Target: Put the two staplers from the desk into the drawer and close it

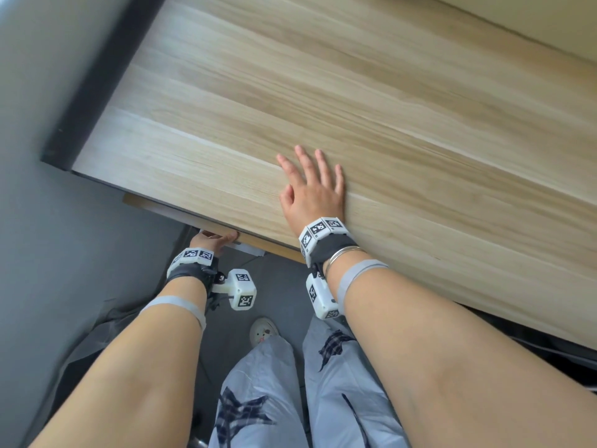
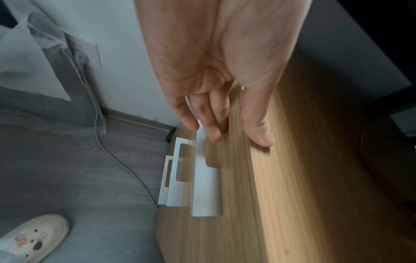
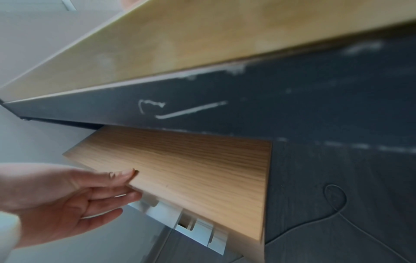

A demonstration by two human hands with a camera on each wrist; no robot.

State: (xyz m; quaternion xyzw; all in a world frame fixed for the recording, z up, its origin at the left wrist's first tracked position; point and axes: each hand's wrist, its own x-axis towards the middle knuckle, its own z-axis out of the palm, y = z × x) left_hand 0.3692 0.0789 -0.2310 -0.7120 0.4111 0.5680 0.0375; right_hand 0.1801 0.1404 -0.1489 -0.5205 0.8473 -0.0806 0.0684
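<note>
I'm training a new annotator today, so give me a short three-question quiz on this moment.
1. True or false: the right hand lies flat on the desk top.
2. What does the left hand touch? A) a stapler B) the drawer front C) a shoe
3. Fill in: the drawer's handle is coloured ___.
Key: 1 true; 2 B; 3 white.
</note>
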